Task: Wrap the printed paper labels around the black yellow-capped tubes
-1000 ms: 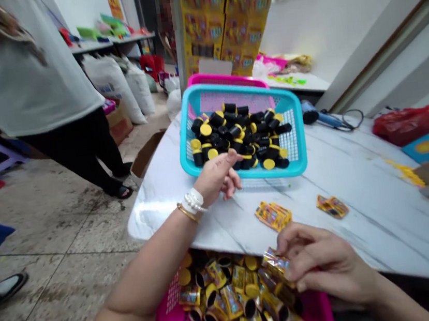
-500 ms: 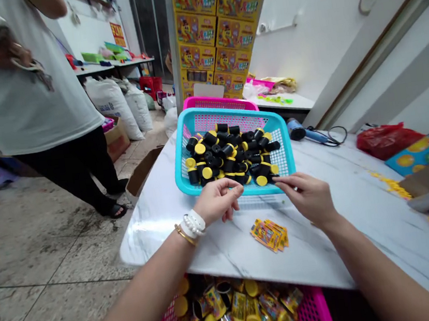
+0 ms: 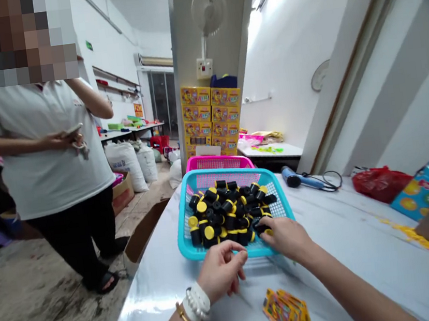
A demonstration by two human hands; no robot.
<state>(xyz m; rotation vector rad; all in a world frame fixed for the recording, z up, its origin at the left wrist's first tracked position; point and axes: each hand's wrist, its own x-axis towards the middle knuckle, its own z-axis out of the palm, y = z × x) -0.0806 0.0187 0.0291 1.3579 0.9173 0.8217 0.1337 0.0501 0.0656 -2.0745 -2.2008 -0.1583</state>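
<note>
A turquoise basket (image 3: 188,244) sits on the white marble table (image 3: 350,248), heaped with several black tubes with yellow caps (image 3: 229,213). My right hand (image 3: 286,235) reaches over the basket's near rim, its fingers closed on one black tube at the pile's front right. My left hand (image 3: 222,269) rests on the table just in front of the basket, its fingers curled into a loose pinch; what they hold, if anything, is hidden. A stack of yellow printed wrappers (image 3: 288,313) lies on the table near my right forearm.
A person in a white shirt (image 3: 53,154) stands at the left holding a phone. A pink basket (image 3: 218,162) sits behind the turquoise one. A blue tool with a cord (image 3: 306,180), a red bag (image 3: 381,184) and yellow cartons (image 3: 211,116) are farther back.
The view has tilted up, so the pink basket of wrapped tubes below the table edge has left the frame. My right hand moved from the wrappers up into the turquoise basket.
</note>
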